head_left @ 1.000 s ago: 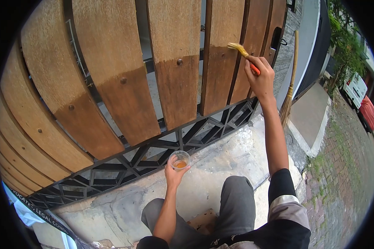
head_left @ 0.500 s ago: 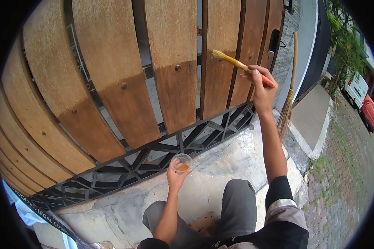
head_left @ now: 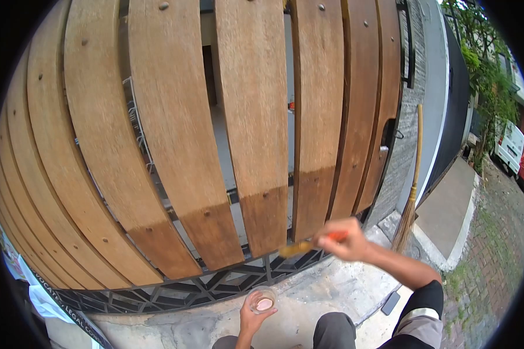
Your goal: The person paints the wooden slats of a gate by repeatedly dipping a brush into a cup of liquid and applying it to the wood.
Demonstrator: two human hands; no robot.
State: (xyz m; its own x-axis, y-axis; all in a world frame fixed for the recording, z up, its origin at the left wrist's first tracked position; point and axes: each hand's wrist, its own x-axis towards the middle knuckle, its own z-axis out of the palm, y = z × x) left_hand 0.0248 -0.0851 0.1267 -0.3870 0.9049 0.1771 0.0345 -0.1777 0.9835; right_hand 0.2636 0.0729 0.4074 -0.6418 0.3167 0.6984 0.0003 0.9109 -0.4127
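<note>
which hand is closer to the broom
Right. In view, the right hand, with the brush, is left of the broom, about level with its bristles; the left hand, with the cup, is lower and farther left.

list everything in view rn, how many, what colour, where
slatted wooden gate: 1, brown, centre
metal lattice: 1, black, under the slats
paintbrush: 1, yellowish and orange, right hand
plastic cup: 1, clear, left hand
broom: 1, tan, right of gate
flat object: 1, dark, on ground, lower right
vehicle: 1, white, far right
foliage: several plants, green, upper right
paving: 1 stretch, reddish-grey, right
lettered strip: 1, black, lower left
right hand: 1, at gate's foot
left hand: 1, bottom centre
</note>
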